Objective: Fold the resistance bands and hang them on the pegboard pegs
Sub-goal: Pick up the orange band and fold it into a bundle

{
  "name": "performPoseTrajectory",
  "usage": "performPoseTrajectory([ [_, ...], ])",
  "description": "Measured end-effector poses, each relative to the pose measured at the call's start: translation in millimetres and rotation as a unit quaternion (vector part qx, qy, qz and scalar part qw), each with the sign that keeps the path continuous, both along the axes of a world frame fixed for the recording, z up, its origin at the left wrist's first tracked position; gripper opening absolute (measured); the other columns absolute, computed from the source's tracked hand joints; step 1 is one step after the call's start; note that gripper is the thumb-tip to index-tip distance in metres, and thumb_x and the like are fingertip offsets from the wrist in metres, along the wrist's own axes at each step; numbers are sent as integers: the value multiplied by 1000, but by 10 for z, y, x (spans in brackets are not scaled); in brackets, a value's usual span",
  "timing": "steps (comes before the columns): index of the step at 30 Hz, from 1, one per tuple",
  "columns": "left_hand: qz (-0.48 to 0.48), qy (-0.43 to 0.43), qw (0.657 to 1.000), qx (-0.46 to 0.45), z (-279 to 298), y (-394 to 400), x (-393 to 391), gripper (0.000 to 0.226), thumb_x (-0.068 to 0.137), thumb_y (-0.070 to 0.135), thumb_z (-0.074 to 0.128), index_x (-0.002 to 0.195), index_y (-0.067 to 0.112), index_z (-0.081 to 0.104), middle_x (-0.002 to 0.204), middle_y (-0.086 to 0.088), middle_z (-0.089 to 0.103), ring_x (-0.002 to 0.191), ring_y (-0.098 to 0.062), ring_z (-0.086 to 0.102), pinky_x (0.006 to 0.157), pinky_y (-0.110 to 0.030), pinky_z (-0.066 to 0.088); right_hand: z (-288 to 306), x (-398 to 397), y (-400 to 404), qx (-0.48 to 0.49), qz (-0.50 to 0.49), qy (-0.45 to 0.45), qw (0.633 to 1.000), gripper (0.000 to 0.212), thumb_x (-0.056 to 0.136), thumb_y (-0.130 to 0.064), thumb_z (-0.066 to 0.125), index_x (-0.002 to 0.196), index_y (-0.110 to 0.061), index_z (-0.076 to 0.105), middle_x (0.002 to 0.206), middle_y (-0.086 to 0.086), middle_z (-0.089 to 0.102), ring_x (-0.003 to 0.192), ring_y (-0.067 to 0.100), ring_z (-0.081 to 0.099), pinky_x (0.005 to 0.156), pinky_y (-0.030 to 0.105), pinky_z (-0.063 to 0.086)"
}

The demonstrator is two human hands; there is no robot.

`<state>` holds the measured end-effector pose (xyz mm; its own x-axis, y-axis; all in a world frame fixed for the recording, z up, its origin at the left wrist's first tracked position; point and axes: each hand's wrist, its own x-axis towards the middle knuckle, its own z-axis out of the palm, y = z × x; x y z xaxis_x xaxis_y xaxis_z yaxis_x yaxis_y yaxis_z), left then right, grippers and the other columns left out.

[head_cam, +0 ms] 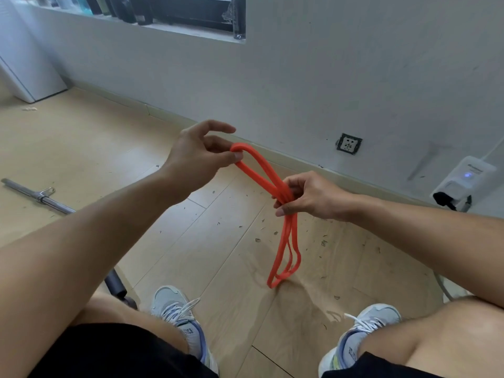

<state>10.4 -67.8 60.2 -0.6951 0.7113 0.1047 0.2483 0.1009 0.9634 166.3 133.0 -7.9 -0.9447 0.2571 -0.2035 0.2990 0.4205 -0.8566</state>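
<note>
Here both hands (199, 151) (308, 197) hold the folded orange band (286, 241) above open floor (81, 148).

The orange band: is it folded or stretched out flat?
Folded. The orange band is doubled into several strands, bunched in the right hand, one loop pinched by the left hand, loops dangling below.

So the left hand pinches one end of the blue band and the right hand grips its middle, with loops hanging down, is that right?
Not quite: the band is orange, not blue, as the head view shows. The left hand does pinch one end, and the right hand grips the middle with loops hanging below.
</note>
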Motion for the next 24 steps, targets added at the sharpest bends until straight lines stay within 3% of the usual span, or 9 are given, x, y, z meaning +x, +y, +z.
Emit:
performPoseTrajectory([
  [3, 2, -23, 1000, -16, -38, -59, -87, 42, 81, 0, 80, 118, 12, 65, 95, -13, 78, 95, -25, 74, 92, -35, 59, 20, 13, 6, 16, -17, 11, 1000, 24, 81, -13, 84, 104, -12, 76, 96, 3, 80, 90, 18, 78, 91, 39, 62],
  [8, -6, 60, 992, -114, -116, -122, -155, 39, 81, 7, 82, 116, 17, 67, 87, 2, 79, 82, -3, 72, 72, -14, 50, 10, 22, 17, 49, -64, 38, 996, 24, 82, -21, 85, 104, -14, 78, 92, 6, 78, 88, 24, 75, 87, 41, 63],
  [11, -6, 31, 994, -101, -109, -138, -185, 36, 82, 7, 81, 114, 14, 67, 91, -2, 79, 90, -11, 75, 84, -23, 54, 2, 11, 25, 97, -35, 5, 995, 24, 84, -23, 84, 105, -16, 78, 89, 2, 77, 83, 19, 76, 80, 35, 64],
  [15, -5, 22, 996, -87, -95, -111, -173, 34, 82, 4, 81, 112, 13, 68, 92, -3, 79, 85, -8, 75, 76, -17, 55, -18, -30, 16, 161, -4, -44, 986, 17, 87, -22, 81, 103, -17, 78, 89, -2, 77, 82, 12, 75, 77, 27, 60],
  [18, 6, 19, 997, -79, -114, -104, -197, 29, 84, 0, 77, 108, 14, 69, 93, -4, 76, 79, -7, 72, 71, -14, 54, -28, -57, 36, 163, -13, -45, 986, 14, 88, -18, 81, 100, -17, 75, 92, 0, 75, 86, 14, 74, 82, 30, 60],
  [21, 22, 35, 996, -82, -150, -122, -255, 28, 86, -5, 72, 101, 19, 70, 93, -5, 71, 80, -14, 66, 76, -24, 53, -39, -53, 26, 169, -7, -43, 985, 14, 89, -19, 80, 101, -18, 71, 95, 0, 73, 89, 15, 72, 82, 31, 58],
  [24, 30, 62, 990, -121, -195, -143, -301, 27, 88, -4, 70, 103, 19, 70, 95, -4, 69, 83, -16, 65, 76, -28, 54, -32, -37, 3, 173, -6, -25, 985, 18, 90, -22, 79, 107, -17, 74, 94, -3, 74, 86, 13, 73, 75, 23, 55],
])
